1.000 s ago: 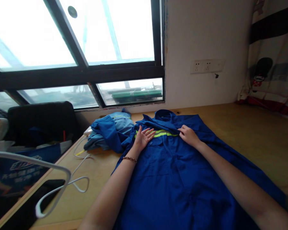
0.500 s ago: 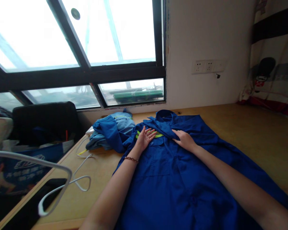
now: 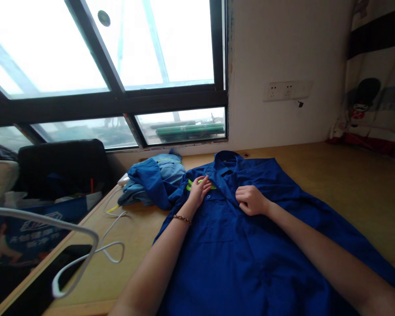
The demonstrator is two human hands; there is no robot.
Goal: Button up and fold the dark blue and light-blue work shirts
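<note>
A dark blue work jacket [image 3: 213,259] lies spread out, front side up, with its collar toward the window wall. My left hand [image 3: 198,192], a beaded bracelet at the wrist, is at the upper front edge just below the collar. Its thumb and fingertips come together on the cloth there, beside a yellow-green reflective strip [image 3: 191,183]. Lower and to the right, my right hand [image 3: 252,200] is closed in a loose fist at the front opening, its fingers curled on the edge of the jacket. The cloth inside that fist is hidden.
The wooden tabletop [image 3: 329,184] reaches the wall. A folded lighter blue garment [image 3: 169,169] lies left of the jacket. A white cable [image 3: 110,235] loops at the left, near a black object [image 3: 52,272]. A black bag [image 3: 64,164] stands beyond the table edge.
My left hand has gone from an open palm to fingers drawn together at the jacket's edge. My right hand has curled into a fist, and the raised front flap now lies flatter.
</note>
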